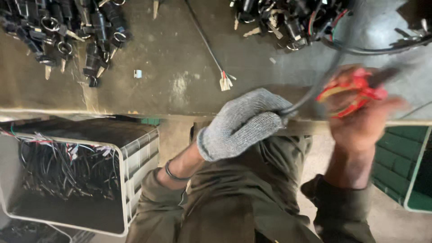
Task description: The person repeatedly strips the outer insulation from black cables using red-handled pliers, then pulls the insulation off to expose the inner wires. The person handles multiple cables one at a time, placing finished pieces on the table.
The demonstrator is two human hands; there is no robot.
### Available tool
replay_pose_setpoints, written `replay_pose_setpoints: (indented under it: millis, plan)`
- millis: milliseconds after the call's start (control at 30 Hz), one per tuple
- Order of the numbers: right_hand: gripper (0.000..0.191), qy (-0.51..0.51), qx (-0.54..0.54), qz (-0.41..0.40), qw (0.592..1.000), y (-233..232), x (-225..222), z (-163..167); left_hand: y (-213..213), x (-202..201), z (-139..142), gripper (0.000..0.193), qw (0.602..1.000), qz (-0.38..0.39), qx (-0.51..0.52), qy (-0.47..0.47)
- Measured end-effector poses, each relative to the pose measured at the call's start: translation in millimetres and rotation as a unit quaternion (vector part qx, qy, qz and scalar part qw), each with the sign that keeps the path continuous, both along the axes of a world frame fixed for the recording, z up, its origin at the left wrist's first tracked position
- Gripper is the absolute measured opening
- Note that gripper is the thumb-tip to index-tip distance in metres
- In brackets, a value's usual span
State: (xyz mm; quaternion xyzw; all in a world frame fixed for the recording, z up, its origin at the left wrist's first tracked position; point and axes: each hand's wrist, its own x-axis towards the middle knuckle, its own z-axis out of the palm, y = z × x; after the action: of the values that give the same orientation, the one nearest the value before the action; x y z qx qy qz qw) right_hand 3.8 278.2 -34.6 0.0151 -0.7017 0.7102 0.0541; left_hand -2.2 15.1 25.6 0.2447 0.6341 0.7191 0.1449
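At the workbench's point(180, 90) near edge, the gloved left hand point(243, 123) is closed around a black cable point(310, 96). The bare right hand point(360, 112), blurred, grips a bundle of red wires point(360, 90) just beside it. A grey crate point(135, 157) of wiring stands below the bench's left end.

Bare bench top point(180, 54) mid-way — switch heaps point(67, 31) left and far right point(288, 18), loose black cable point(204, 42) across it.

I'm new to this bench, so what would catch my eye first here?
The grey-gloved left hand at centre grips a black cable. To its right, the bare right hand, blurred, holds red wires. A white crate of dark wires sits lower left.
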Motion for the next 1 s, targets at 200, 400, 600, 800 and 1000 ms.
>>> replay_pose_setpoints:
  millis: [200,400,600,800,1000]
  plan:
    - [0.035,0.066,0.252,0.067,0.963,-41,-3,25,24,21,2,0.042,0.962,0.045,0.174,-0.204]
    - [0.033,0.164,0.481,0.072,0.858,-45,-11,37,25,28,8,0.056,0.943,0.105,0.158,-0.275]
    - [0.032,0.17,0.438,0.102,0.877,-43,-25,34,-7,19,20,0.061,0.993,0.073,-0.088,0.026]
    - [0.038,0.153,0.363,0.137,0.909,-44,-17,29,4,19,7,0.067,0.966,0.146,-0.171,0.128]
    - [0.029,0.1,0.463,0.082,0.877,-50,-4,27,11,27,-3,0.07,0.942,0.176,-0.211,0.193]
